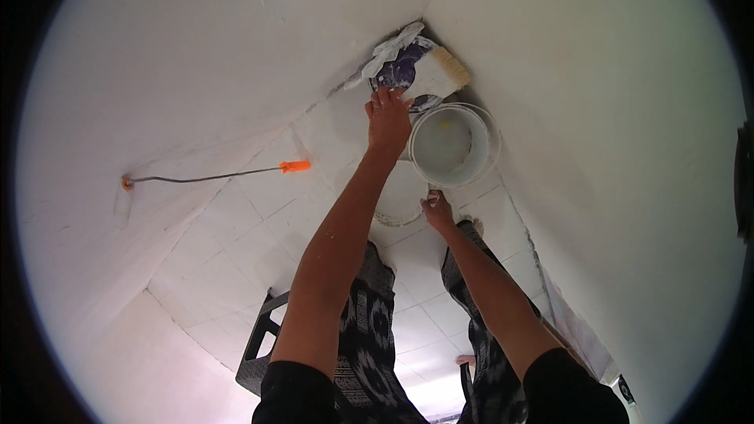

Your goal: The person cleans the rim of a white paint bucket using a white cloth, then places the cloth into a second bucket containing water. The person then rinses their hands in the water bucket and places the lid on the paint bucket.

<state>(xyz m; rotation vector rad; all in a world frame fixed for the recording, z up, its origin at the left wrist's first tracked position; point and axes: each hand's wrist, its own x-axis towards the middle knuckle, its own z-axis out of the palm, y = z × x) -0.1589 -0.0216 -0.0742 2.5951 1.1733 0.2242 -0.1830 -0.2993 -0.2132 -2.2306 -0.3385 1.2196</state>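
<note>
White walls fill most of the picture, and they meet in a corner near the top middle. Below them is a white tiled floor (236, 243).

At the corner lies a round purple lid (402, 71). A wide paint brush (440, 72) with pale bristles rests on it, and a white rag (390, 49) hangs over its top edge. The left hand (389, 118) reaches up to the lid with its fingers spread flat, touching the near edge. It does not grip anything.

Just to the right of that hand stands a white bucket (454, 144), open at the top, with pale paint inside. The right hand (437, 210) is lower, just under the bucket, closed around something small and white. I cannot tell what it is.

A paint roller (212, 177) with a long thin rod and an orange handle leans at the left of the frame, well apart from the hands.

What could go wrong? The brush sits loosely on the lid, so if the left hand pushes or tips the lid, the brush could slide off and smear the floor. The left arm is very close to the bucket rim, so a bump could knock it and spill paint. The rag might also slip down. The person's legs in patterned trousers (369, 330) are near, and drips could land on them.
</note>
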